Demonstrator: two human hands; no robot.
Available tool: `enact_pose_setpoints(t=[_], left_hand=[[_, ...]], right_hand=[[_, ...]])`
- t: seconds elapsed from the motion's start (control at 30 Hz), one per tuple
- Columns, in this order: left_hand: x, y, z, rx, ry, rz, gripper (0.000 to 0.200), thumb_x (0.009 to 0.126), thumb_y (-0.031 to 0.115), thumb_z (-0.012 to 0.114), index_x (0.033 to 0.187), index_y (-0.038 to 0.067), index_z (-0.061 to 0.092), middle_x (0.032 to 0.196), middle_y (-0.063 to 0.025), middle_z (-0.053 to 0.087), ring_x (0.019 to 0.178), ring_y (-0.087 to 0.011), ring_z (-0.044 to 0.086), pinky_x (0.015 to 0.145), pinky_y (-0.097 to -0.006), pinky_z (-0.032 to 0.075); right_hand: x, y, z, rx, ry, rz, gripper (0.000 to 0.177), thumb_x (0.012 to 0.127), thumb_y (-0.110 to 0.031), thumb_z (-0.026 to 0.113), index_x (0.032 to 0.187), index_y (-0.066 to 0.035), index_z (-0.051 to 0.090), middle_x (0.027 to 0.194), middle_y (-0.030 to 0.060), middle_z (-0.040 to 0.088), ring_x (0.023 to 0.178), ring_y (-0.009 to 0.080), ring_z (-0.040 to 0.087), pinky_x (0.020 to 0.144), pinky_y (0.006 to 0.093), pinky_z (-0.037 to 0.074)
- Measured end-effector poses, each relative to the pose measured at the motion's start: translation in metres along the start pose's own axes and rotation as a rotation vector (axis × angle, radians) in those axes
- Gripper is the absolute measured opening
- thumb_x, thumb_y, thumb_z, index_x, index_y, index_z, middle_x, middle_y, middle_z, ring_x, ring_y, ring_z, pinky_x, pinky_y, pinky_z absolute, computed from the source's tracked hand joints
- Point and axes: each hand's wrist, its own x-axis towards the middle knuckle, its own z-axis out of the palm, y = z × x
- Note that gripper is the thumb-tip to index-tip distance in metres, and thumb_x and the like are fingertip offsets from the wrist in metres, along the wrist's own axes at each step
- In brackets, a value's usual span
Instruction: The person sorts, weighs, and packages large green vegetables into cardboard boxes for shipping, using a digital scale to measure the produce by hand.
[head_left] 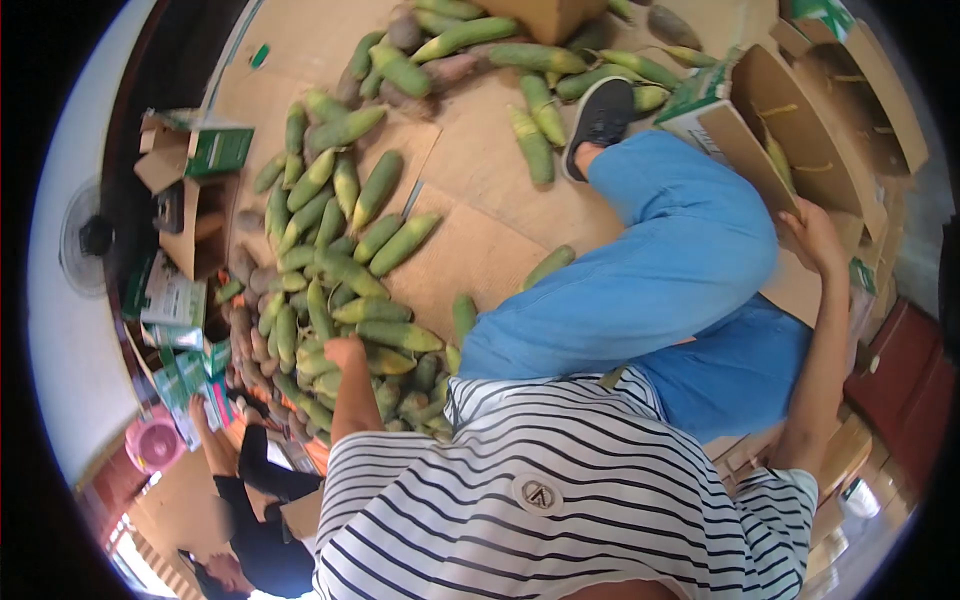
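My left hand (345,352) is down in a heap of green radishes (350,270), its fingers curled on a green radish; other radishes partly hide the grip. On the right, my right hand (815,237) grips the edge of an open cardboard box (745,120) with green printing. The box lies tilted beside my bent knee, and a green radish (778,160) shows inside it. Closer to my leg, a single radish (550,267) rests on the cardboard floor covering (480,225).
More radishes (465,38) lie around my shoe (603,115). Brown tubers (245,340) edge the heap at left. Other open boxes (190,150) stand along the left wall, near a pink fan (153,440). A co-worker in dark clothing (255,540) is at lower left, one hand by a green box.
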Motion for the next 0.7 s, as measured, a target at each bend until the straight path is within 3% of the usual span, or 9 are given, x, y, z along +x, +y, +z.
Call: enact_pose_setpoints(t=[0.1,0.2,0.3,0.4,0.47,0.53,0.57,0.6,0.7], left_hand=[[0.015,-0.016,0.017,-0.134,-0.153,-0.057,0.058,0.074,0.027,0.075,0.114,-0.005,0.047,0.112,-0.018,0.057,0.104,-0.0334,0.056,0.086,-0.0402,0.047],[0.045,-0.032,0.04,-0.097,-0.31,-0.117,0.078,0.062,0.034,0.083,0.118,-0.007,0.047,0.116,-0.0207,0.057,0.108,-0.0309,0.056,0.092,-0.0397,0.048],[0.045,-0.041,0.052,-0.347,-0.324,-0.123,0.085,0.059,0.035,0.083,0.123,-0.005,0.046,0.117,-0.021,0.056,0.108,-0.0304,0.056,0.094,-0.0397,0.046],[-0.04,-0.006,0.006,-0.26,-0.082,-0.162,0.09,0.058,0.034,0.083,0.128,-0.003,0.041,0.117,-0.0231,0.056,0.108,-0.0338,0.056,0.094,-0.0396,0.046],[-0.039,0.002,0.015,-0.405,-0.162,-0.195,0.091,0.058,0.031,0.084,0.128,-0.004,0.039,0.119,-0.0253,0.053,0.109,-0.0361,0.054,0.095,-0.0411,0.045],[-0.09,0.037,-0.015,-0.279,-0.171,0.103,0.086,0.058,0.026,0.084,0.125,-0.006,0.04,0.12,-0.0252,0.052,0.109,-0.0371,0.054,0.094,-0.0438,0.044],[-0.093,0.039,-0.014,-0.18,-0.206,0.633,0.078,0.058,0.019,0.082,0.121,-0.005,0.043,0.119,-0.0239,0.051,0.111,-0.0386,0.05,0.094,-0.0449,0.041],[-0.122,0.053,-0.019,-0.155,-0.002,1.027,0.074,0.057,0.016,0.08,0.119,-0.004,0.045,0.116,-0.0232,0.051,0.112,-0.0404,0.046,0.095,-0.0437,0.038],[-0.197,0.14,-0.071,-0.507,-0.136,1.283,0.065,0.068,0.012,0.077,0.12,-0.004,0.042,0.117,-0.0203,0.047,0.11,-0.0349,0.045,0.098,-0.0386,0.034]], right_hand=[[-0.002,0.001,-0.001,-0.038,0.037,-0.021,0.028,0.084,-0.017,0.058,0.107,-0.001,0.057,0.097,0.0238,0.06,0.095,0.0405,0.055,0.08,0.0441,0.043],[-0.002,0.001,-0.001,-0.051,0.045,-0.019,0.027,0.083,-0.02,0.059,0.104,-0.002,0.058,0.094,0.0232,0.06,0.092,0.0404,0.055,0.077,0.0453,0.044],[-0.002,0.006,0.0,-0.093,0.039,-0.004,0.027,0.082,-0.023,0.06,0.102,-0.004,0.06,0.092,0.0227,0.061,0.091,0.0391,0.057,0.077,0.0455,0.045],[-0.005,0.007,0.003,-0.132,0.095,0.002,0.025,0.082,-0.022,0.06,0.1,-0.005,0.061,0.09,0.021,0.062,0.091,0.0381,0.058,0.077,0.0459,0.045],[-0.006,0.003,0.0,-0.13,0.081,0.019,0.025,0.082,-0.022,0.061,0.099,-0.005,0.061,0.09,0.0199,0.063,0.091,0.0374,0.058,0.077,0.0459,0.045],[-0.008,0.003,-0.002,-0.12,0.094,0.029,0.024,0.082,-0.022,0.061,0.098,-0.004,0.061,0.091,0.0194,0.063,0.091,0.0368,0.059,0.077,0.0459,0.045],[-0.008,0.004,-0.001,-0.109,0.106,0.028,0.024,0.082,-0.021,0.061,0.098,-0.004,0.062,0.091,0.0195,0.063,0.091,0.0366,0.059,0.077,0.0459,0.045],[-0.008,0.003,0.002,-0.097,0.116,0.023,0.024,0.082,-0.021,0.061,0.098,-0.004,0.062,0.091,0.0196,0.063,0.091,0.0364,0.059,0.077,0.0459,0.046],[-0.004,0.004,-0.001,-0.118,0.035,0.054,0.023,0.081,-0.021,0.062,0.097,-0.004,0.062,0.091,0.0189,0.063,0.092,0.0357,0.059,0.077,0.0457,0.046]])
